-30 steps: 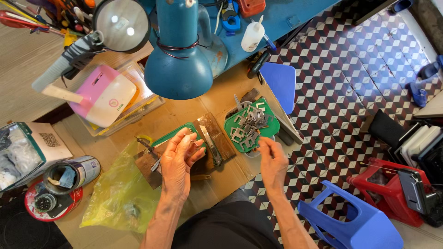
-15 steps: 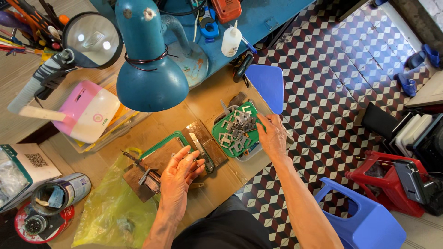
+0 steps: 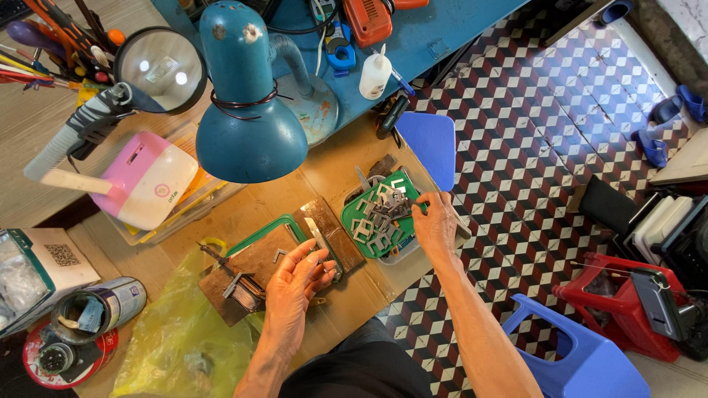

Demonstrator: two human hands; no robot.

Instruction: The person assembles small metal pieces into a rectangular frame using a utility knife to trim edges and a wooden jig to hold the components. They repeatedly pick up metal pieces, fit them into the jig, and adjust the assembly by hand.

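At the worktop's [image 3: 221, 221] left edge we list a white carton with a square code label [image 3: 55, 262], beside a cylindrical labelled can [image 3: 99, 309] on a red round lid [image 3: 51, 361]. Our left hand [image 3: 295, 284] hovers open over the long flat metal strip [image 3: 318, 237], whose axis runs diagonally toward the lamp. Our right hand [image 3: 435, 225] is at the green tray of small grey metal pieces [image 3: 380, 221]; we cannot tell its grip.

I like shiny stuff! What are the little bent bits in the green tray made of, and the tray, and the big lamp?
The small bent pieces look like metal: dull grey with bright glints. The green tray under the right hand seems plastic, smooth and evenly coloured. The blue lamp shade looks like painted metal; chips in the paint show near its top.
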